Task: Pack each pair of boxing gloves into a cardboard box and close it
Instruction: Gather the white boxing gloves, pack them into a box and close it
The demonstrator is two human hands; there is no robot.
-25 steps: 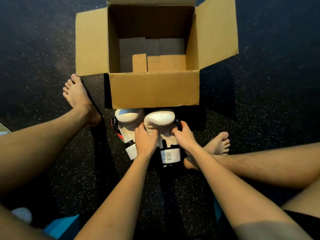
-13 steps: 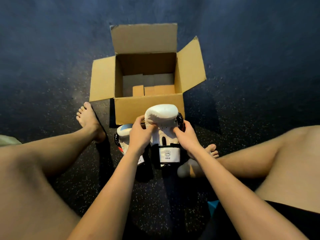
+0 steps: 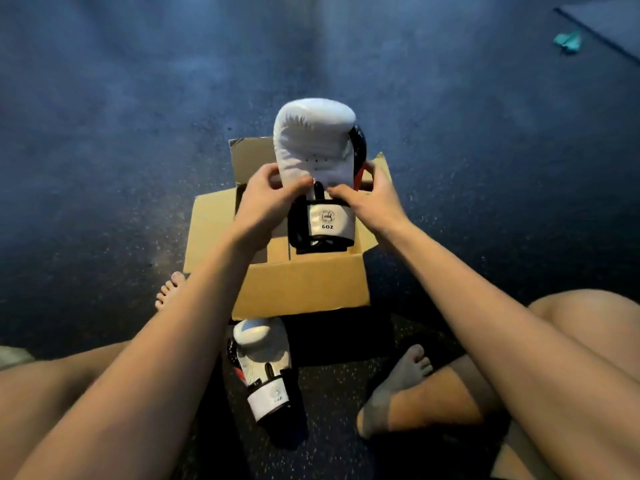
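Both hands grasp one white glove [image 3: 313, 140] by its sides. The left hand [image 3: 266, 200] curls round its left edge and the right hand [image 3: 370, 199] round the black thumb side, with both thumbs pressed on the palm face. The padding rises above the fingers, and the cuff hangs below them at the open box [image 3: 301, 289]. The second glove [image 3: 261, 368] lies on the floor [image 3: 138, 133] near the left forearm, outside the box. The cuff could snag the near wall or the flap [image 3: 211, 226] beside the left wrist. Dropped crosswise, this glove may crowd out its partner.
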